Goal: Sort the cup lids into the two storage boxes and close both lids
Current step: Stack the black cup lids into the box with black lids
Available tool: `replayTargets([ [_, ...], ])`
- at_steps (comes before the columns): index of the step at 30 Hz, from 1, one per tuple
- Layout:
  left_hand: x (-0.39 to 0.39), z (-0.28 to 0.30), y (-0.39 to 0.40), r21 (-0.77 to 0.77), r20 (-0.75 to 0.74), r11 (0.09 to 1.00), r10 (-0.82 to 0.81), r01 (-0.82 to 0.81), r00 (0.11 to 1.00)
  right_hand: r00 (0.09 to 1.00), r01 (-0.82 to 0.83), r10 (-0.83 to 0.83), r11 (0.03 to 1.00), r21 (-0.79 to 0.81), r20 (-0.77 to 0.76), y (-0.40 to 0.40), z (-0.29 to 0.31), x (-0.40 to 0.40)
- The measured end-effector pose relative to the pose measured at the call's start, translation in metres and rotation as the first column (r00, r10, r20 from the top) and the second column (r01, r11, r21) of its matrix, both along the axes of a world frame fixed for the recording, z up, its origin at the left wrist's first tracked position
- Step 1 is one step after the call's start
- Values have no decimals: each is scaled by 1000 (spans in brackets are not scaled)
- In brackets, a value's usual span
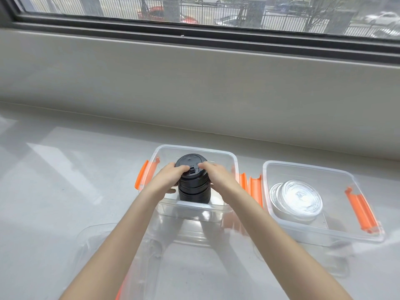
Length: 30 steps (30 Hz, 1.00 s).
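meanwhile, both hands were closed around a tall stack of black plastic cup lids (194, 185) standing upright inside the left clear plastic storage box (225, 155). the left hand (167, 176) wrapped the stack's left side, its fingertips curled over the top lid; the right hand (217, 175) gripped the right side the same way. to the right, just beside it, the second clear plastic storage box (307, 167) held a low pile of clear plastic cup lids (297, 199). orange latches (252, 186) stood open between the boxes. a clear box cover (95, 241) lay on the near left of the pale counter (54, 169).
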State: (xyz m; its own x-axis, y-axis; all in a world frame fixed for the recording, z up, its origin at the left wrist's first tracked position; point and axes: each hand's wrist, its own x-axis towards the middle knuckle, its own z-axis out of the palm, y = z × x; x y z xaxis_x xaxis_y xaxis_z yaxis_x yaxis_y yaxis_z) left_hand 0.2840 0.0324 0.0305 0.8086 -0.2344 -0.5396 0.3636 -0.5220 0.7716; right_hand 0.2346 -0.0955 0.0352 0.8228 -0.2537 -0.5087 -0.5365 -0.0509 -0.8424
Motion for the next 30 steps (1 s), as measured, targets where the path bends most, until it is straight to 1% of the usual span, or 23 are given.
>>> replayTargets([
  [4,-1,2,1,110,18,992,-56,53,998,999,-40,44,988,-151,20,4,-5,-1],
  [6,-1,1,1,136,14,988,-78,75,997,999,-46,49,982,-182,9,5,-6,-3],
  [9,-2,1,0,144,35,986,-96,90,995,1000,-25,24,988,-153,-8,2,-5,-3],
  [13,-3,3,-6,127,137,988,-102,85,985,999,23,-27,993,-118,-31,1,-8,-1],
  [16,-3,3,-9,104,180,991,-101,83,978,999,15,-19,993,-116,-30,2,-10,0],
  [20,-4,1,-6,52,112,996,-77,71,991,999,6,-11,990,-137,-33,3,-10,-2],
  [23,-4,3,-3,79,74,996,-56,50,996,1000,-4,2,989,-148,-17,4,-3,-6],
  [25,-6,4,-3,89,79,996,5,-12,997,1000,-15,17,987,-158,8,1,8,-10],
  [27,-13,12,-5,76,148,993,74,-86,986,998,-11,19,989,-147,55,-5,17,-16],
  [29,-23,20,-10,39,270,986,148,-164,951,991,36,-24,995,-90,132,-16,26,-24],
  [30,-31,26,-13,5,349,979,188,-202,918,984,62,-53,997,-52,170,-23,31,-29],
])
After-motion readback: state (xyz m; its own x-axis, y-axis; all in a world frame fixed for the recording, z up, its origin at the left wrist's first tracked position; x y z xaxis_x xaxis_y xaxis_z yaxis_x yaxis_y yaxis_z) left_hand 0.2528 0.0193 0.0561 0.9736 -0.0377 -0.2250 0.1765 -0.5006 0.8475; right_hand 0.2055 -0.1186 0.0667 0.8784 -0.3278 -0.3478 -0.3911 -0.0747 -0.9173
